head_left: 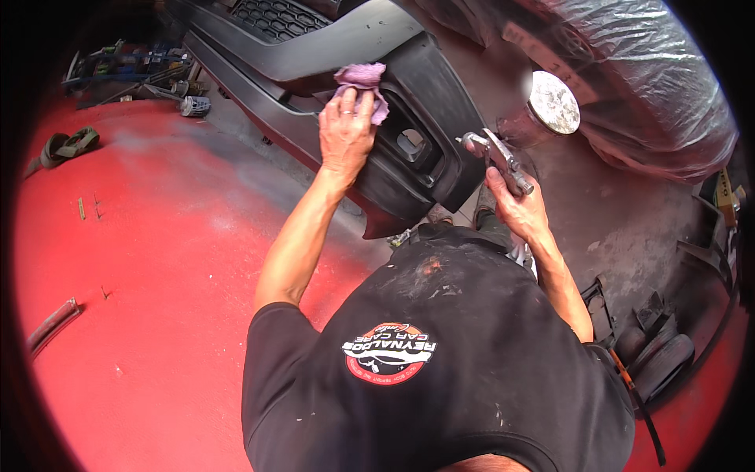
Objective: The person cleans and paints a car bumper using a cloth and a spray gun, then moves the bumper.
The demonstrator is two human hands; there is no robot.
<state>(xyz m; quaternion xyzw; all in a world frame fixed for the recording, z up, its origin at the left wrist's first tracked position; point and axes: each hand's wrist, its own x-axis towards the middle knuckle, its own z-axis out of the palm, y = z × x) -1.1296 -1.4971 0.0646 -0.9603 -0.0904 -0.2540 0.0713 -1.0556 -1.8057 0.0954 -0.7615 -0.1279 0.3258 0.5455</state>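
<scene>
My left hand [348,138] lies over a crumpled pinkish-purple cloth [361,75], pressing it against a dark grey car bumper [440,82]. The fingers point away from me, and a ring shows on one of them. Part of the cloth is hidden beneath the hand. The bumper stretches from the far left toward me, with a honeycomb grille section and a recessed pocket with an opening in it. In my right hand [522,209] is a small silver pistol-shaped air gun [503,161], held off the bumper's right side with its nozzle toward the bumper.
A round container with a paint-spattered whitish top [554,102] stands right of the bumper. Behind it, clear plastic sheeting [629,71] covers a vehicle. Dark parts [664,358] lie at the lower right. The left wall or floor is red [157,315], and cans [195,105] stand far left.
</scene>
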